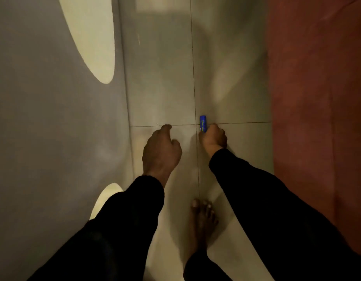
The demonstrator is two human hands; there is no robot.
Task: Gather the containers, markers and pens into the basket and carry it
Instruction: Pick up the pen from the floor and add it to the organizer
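Note:
A small blue marker (202, 123) with green print sticks out from the top of my right hand (214, 138), which is closed around its lower end, low over the tiled floor. My left hand (160, 152) hangs beside it to the left, fingers loosely curled, with nothing visible in it. Both arms wear black sleeves. No basket or containers are in view.
The floor (165, 88) is pale glossy tile. A grey wall or panel (54, 118) with pale oval patches runs along the left. A dark red fabric surface (317, 98) borders the right. My bare foot (203, 222) stands on the tile below my hands.

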